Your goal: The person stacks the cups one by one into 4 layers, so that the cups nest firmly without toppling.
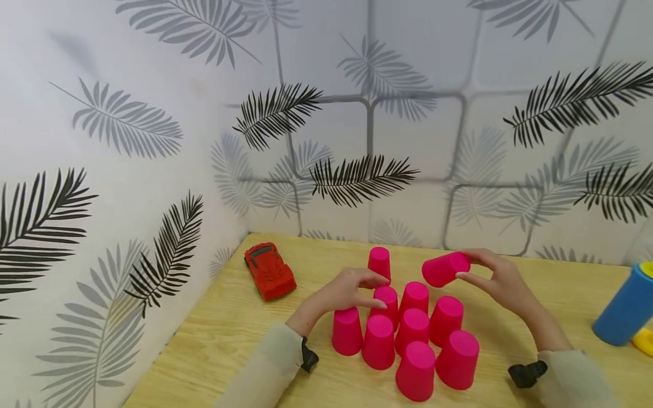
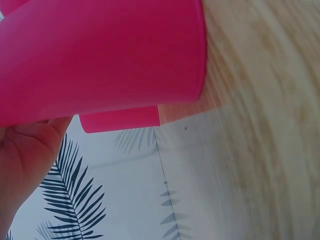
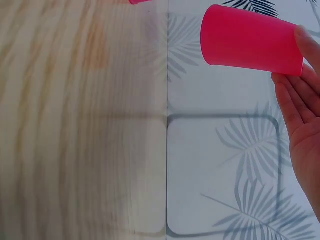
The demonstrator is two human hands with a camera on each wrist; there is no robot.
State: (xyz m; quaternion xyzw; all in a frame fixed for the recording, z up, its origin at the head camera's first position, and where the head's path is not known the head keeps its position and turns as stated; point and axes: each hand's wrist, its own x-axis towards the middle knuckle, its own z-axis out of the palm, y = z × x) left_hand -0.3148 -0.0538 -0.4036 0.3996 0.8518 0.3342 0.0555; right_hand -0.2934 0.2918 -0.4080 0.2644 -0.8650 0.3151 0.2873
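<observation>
Several pink cups stand upside down in a close group on the table, one of them a front cup [image 1: 415, 371]. My left hand [image 1: 347, 290] has its thumb and fingers around an upside-down cup [image 1: 385, 296] on the group's left side. A separate cup [image 1: 379, 262] stands just behind those fingers. In the left wrist view, a large pink cup [image 2: 110, 55] covers part of that hand. My right hand [image 1: 502, 280] holds a tilted cup [image 1: 442, 270] by its closed end, above the table behind the group. In the right wrist view, this cup [image 3: 250, 40] lies almost sideways, pinched between thumb and fingers.
A red toy car [image 1: 270, 272] sits at the table's back left. At the right edge stands a blue cylinder [image 1: 619, 309] with a yellow top, beside a yellow object [image 1: 644, 341]. Behind the wooden table [image 1: 204, 351] rises a leaf-patterned wall [image 1: 326, 141].
</observation>
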